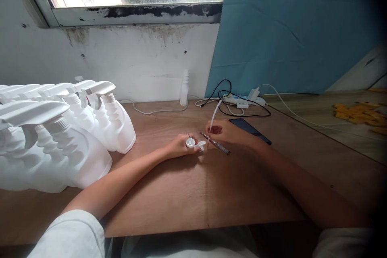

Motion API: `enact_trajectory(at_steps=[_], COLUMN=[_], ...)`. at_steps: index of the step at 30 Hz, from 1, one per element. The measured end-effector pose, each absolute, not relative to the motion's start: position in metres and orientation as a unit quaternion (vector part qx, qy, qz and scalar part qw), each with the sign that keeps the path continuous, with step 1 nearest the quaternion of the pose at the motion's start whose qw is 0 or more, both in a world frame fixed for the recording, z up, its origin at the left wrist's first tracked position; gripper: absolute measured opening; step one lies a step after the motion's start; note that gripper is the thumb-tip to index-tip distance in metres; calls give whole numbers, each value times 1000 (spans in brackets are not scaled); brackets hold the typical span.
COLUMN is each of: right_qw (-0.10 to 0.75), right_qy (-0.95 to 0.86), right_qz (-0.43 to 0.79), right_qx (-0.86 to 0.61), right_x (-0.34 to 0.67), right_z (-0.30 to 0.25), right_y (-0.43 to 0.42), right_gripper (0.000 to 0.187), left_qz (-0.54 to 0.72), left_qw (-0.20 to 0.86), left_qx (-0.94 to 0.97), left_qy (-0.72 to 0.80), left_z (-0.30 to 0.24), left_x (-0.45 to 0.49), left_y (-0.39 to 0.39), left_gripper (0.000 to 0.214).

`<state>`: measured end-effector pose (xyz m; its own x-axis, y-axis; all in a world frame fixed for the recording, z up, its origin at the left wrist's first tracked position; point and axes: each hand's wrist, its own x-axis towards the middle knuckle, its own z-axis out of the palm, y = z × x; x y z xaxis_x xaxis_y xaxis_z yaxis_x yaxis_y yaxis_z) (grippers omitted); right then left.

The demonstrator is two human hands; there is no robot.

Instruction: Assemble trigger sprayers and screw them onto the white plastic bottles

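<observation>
My left hand (180,145) is closed around a small white trigger sprayer head (190,142), whose round collar faces up and whose lever sticks out to the right. In my right hand (218,130) is a thin white plastic tube (214,116), pinched near its lower part. The tube bends upward past the fingers, and its lower end hangs just right of the sprayer head, apart from it. A slim, dark pen-like tool (219,146) slants below my right fingers; I cannot tell if it lies on the table or is held.
White spray bottles (81,141) with trigger heads crowd the table's left. A slim white bottle (184,88) stands by the wall. Behind my right hand are a power strip (242,100), black cables (225,86) and a dark phone (250,130). Yellow pieces (359,115) lie far right.
</observation>
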<state>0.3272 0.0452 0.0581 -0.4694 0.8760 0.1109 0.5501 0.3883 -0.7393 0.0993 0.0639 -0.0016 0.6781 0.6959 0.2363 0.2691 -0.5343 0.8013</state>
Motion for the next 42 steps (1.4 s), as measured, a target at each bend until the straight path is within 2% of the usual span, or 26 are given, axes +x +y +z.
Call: enact_trajectory(at_steps=[4, 6, 8, 11, 13, 19, 26, 32, 42], right_qw=[167, 151, 205, 363, 410, 405, 394, 367, 368], right_qy=[-807, -818, -800, -725, -697, -696, -726, -785, -809], right_qz=[323, 315, 336, 409, 448, 448, 396, 291, 257], right_qx=[-466, -456, -453, -418, -381, -389, -401, -406, -379], right_x=[334, 336, 333, 319, 307, 284, 283, 277, 280], right_z=[56, 54, 53, 53, 53, 47, 46, 46, 37], right_y=[50, 53, 54, 48, 43, 33, 31, 30, 32], right_gripper=[20, 21, 23, 25, 24, 23, 22, 18, 21], left_qz=[284, 285, 280, 277, 279, 282, 281, 273, 275], left_qw=[388, 392, 399, 413, 424, 434, 425, 413, 401], left_qx=[833, 834, 834, 826, 819, 809, 817, 826, 837], left_qy=[275, 262, 258, 267, 268, 277, 271, 268, 252], left_z=[-3, -4, -3, -3, -3, -7, -7, -3, -6], left_x=[99, 99, 99, 100, 100, 101, 103, 103, 103], left_y=[65, 66, 66, 66, 66, 66, 65, 64, 65], left_gripper=[37, 44, 50, 52, 48, 34, 33, 31, 31])
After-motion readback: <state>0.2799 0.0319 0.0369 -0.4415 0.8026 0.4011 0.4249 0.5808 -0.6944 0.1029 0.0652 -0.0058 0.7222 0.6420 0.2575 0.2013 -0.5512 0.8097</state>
